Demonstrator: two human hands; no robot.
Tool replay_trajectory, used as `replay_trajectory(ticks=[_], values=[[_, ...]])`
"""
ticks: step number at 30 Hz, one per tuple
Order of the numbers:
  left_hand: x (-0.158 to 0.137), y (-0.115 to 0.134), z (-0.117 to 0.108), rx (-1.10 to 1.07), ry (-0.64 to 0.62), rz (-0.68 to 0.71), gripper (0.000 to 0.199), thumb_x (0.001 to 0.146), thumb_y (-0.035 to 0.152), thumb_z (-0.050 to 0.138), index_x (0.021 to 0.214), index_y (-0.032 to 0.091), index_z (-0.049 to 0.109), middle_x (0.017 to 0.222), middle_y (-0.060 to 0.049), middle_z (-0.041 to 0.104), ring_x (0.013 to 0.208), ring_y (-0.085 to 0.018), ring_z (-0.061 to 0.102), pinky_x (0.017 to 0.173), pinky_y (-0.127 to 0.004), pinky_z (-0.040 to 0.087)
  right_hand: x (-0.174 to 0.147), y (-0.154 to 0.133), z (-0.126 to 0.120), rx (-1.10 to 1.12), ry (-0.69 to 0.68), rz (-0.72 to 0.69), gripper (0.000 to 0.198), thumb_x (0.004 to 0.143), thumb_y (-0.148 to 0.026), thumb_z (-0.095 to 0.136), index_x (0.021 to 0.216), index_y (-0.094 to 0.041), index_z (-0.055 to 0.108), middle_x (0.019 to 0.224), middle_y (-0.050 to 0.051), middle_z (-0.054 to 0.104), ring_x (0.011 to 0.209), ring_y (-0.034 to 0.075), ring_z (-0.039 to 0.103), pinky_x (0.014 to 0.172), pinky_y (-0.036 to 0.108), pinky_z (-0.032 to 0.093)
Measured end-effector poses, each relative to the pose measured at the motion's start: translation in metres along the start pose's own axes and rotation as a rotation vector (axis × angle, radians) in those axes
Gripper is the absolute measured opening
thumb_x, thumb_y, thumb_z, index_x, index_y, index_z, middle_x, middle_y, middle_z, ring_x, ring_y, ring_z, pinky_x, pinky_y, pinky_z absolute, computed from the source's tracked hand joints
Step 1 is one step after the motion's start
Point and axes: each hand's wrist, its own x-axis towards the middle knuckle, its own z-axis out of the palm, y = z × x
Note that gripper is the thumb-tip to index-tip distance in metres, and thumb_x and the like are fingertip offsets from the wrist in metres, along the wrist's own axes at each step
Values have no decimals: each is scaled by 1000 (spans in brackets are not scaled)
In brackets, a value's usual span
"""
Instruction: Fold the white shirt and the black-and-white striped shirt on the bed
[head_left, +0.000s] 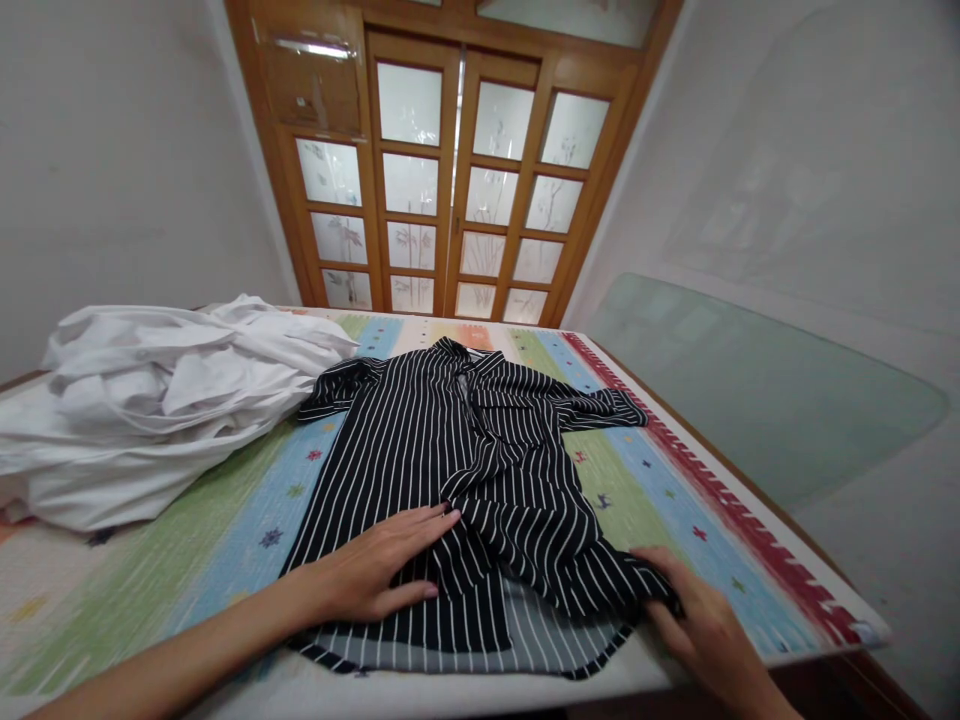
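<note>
A black shirt with white stripes lies front side up, its collar pointing away from me and its hem close to the near edge. My left hand rests flat on the lower front, fingers stretched and thumb apart. At the lower right corner, my right hand grips the bunched hem between thumb and fingers. Diagonal wrinkles run across the right front panel. Along the bottom, the grey inner side of the back shows below the front panels. Both sleeves are spread outward.
A heap of white cloth sits on the left, touching the left sleeve. Under everything is a colourful striped table cover with a dark red border on the right. Wooden glass-paned doors stand behind, with walls on both sides.
</note>
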Motion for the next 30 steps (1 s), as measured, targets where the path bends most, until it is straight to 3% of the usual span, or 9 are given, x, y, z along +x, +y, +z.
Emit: replay_trajectory(ticks=[5,8,12,15,19,22,24,26,30], values=[[1,6,-12,-9,-113,38,76,90,38,60,152,27,18,151,-9,36,140,-29,33,116,-53,26,-9,6,-11,110,74,352,34,76,-26,42,100,-23,66,98,7,73,91,25,70,77,33,58],[7,10,-22,-15,-177,79,66,89,37,59,149,27,31,146,-7,45,139,-30,33,117,-56,21,-8,12,-24,254,-66,510,31,75,-38,50,92,-22,69,94,8,74,90,29,70,74,34,59],[21,13,-31,-33,-146,134,52,87,33,61,137,24,50,130,-9,60,131,-31,46,113,-55,29,-4,25,-46,437,-375,471,41,75,-51,61,101,-22,71,115,12,69,110,32,63,88,38,56],[34,17,-31,-26,-94,136,43,88,37,60,129,21,57,114,-10,68,111,-27,61,101,-46,44,12,32,-57,369,-395,414,42,78,-56,57,102,-23,71,122,14,65,118,33,58,93,42,52],[56,19,-22,97,-11,99,42,90,43,56,121,16,59,90,-9,69,83,-23,65,86,-40,50,65,19,-51,297,-382,307,36,86,-50,51,98,-22,69,111,12,68,108,28,62,95,42,49],[80,14,-14,217,-7,118,23,92,33,51,93,15,66,76,-6,65,73,-20,62,82,-38,49,124,-3,-31,320,-453,175,29,89,-42,48,95,-22,67,103,8,69,97,23,64,86,37,51],[97,6,-10,261,-15,126,21,90,30,54,83,15,66,78,-8,64,75,-20,61,78,-35,50,166,-14,-11,275,-424,103,23,88,-34,47,92,-21,66,96,6,69,89,22,64,79,34,51],[113,-5,-7,261,-4,121,24,87,36,59,94,14,67,94,-11,66,88,-24,62,83,-37,50,209,-20,15,190,-382,23,19,85,-23,47,86,-19,66,89,5,69,85,21,62,78,33,49],[128,-27,3,168,-41,84,67,82,59,60,135,17,51,138,-16,52,127,-37,46,107,-56,34,287,-19,72,67,-303,-52,19,77,-10,51,86,-16,67,90,6,68,82,19,60,83,31,46]])
